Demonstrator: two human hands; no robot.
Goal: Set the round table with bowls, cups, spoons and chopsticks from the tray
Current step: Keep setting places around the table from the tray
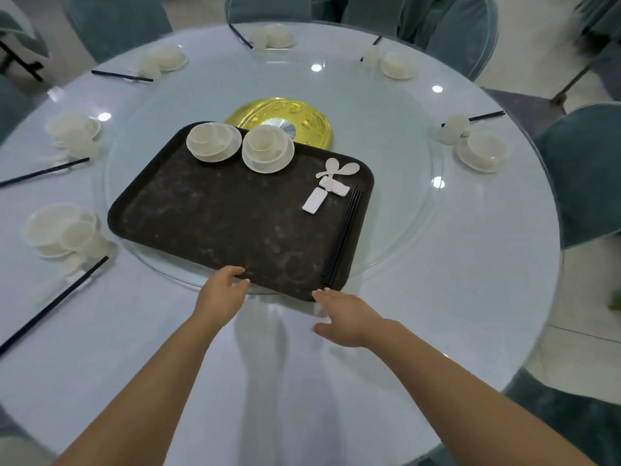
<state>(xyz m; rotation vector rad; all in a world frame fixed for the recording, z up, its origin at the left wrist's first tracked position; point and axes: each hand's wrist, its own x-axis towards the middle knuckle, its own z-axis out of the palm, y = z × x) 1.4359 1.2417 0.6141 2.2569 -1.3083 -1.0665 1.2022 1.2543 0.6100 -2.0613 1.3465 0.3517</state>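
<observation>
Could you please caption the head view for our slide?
Both hands reach the dark tray's near edge; two bowl sets remain.

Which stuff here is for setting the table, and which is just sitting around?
For the job: tray; two bowl stacks; spoons; chopsticks; left hand and right hand at the tray's near edge.

Just there: gold disc; green chairs; glass turntable.
</observation>
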